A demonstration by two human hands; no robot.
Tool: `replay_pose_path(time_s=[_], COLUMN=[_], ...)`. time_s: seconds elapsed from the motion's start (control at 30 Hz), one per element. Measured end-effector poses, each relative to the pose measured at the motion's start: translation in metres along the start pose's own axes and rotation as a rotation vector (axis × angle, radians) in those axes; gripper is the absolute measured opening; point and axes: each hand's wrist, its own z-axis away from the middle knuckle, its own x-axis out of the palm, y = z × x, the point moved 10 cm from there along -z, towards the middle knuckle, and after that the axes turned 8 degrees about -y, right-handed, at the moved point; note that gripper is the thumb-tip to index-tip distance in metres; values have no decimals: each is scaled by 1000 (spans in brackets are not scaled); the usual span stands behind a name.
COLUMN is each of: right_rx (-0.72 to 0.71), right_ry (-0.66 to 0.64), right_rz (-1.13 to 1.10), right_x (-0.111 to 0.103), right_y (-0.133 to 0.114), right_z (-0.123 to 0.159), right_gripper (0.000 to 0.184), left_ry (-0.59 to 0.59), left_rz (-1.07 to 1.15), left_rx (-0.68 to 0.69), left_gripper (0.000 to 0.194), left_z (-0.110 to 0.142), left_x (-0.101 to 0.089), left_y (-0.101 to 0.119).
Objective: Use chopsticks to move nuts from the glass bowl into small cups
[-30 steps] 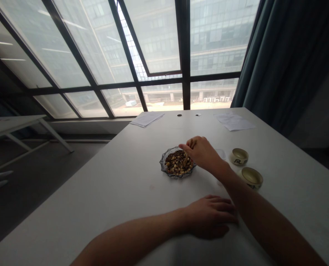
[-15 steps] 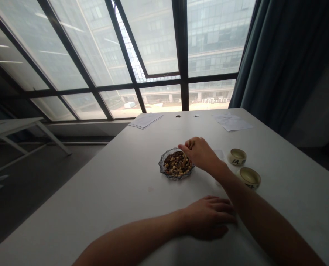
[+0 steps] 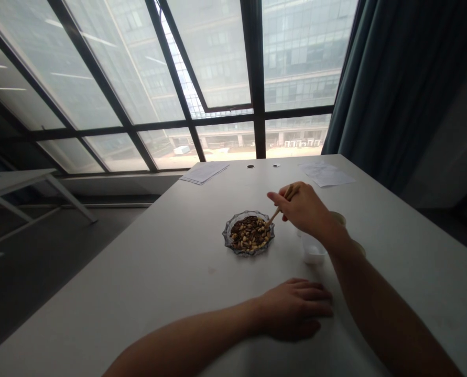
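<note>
Moved since the earlier frame: the right grip (image 3: 302,209) has shifted rightward off the center of the dish, and its wrist now sits farther from the nuts.

Right grip state: thumb and fingers pressed together, pinching wooden chopsticks (image 3: 279,211). Whether one stick or a pair is held cannot be confirmed at this resolution. The chopsticks slant down and leftward, with their tips just above the right side of the glass dish (image 3: 229,242). Contact between the tips and the dish contents cannot be confirmed.

Dish position: on the counter (image 3: 139,277), ahead of the person and left of the right grip. It holds a heap of mixed nuts (image 3: 250,233), pale kernels among darker pieces.

Left grip state: the left grip (image 3: 292,309) lies palm down on the counter, fingers extended and close together, holding nothing. It rests near the person, well apart from the dish.

Adjacent items: a small white plastic cup (image 3: 312,251) stands just beside the right wrist. Two ceramic cups (image 3: 358,248) stand farther right, partly hidden by the right grip and forearm. Two paper sheets (image 3: 204,173) lie at the far end of the counter, one to each side. Beyond the counter stand a large window (image 3: 217,63) and a dark curtain (image 3: 406,78).
</note>
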Motion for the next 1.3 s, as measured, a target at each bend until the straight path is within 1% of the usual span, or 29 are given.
replay_pose_path(time_s=[0.1, 0.23, 0.3, 0.4, 0.47, 0.57, 0.67, 0.77, 1.03, 1.3], right_rx=[48, 132, 190, 285, 336, 388, 416, 414, 409, 444], right_ry=[104, 314, 401, 486, 517, 507, 473, 440, 434, 468], right_rz=[-23, 16, 49, 93, 120, 137, 109, 82, 84, 134], right_x=[-37, -100, -127, -157, -169, -175, -173, -170, -170, -174], right_y=[11, 32, 43, 61, 71, 85, 98, 105, 106, 104], right_z=[7, 24, 34, 45, 48, 46, 39, 34, 32, 37], right_gripper=[34, 31, 30, 26, 23, 25, 26, 24, 25, 25], left_ry=[-7, 1, 10, 5, -4, -4, 0, 3, 9, 5], left_rz=[13, 21, 26, 42, 51, 58, 57, 55, 52, 38], left_rx=[-9, -13, -11, -15, -20, -24, -23, -19, -23, -19], left_gripper=[40, 40, 40, 40, 41, 41, 41, 41, 40, 40], left_z=[1, 1, 2, 2, 2, 2, 2, 2, 3, 3], left_x=[1, 1, 0, -3, -3, -4, -3, -2, -4, -3], left_y=[-1, -3, -3, -2, -2, -2, -3, -3, -2, -2])
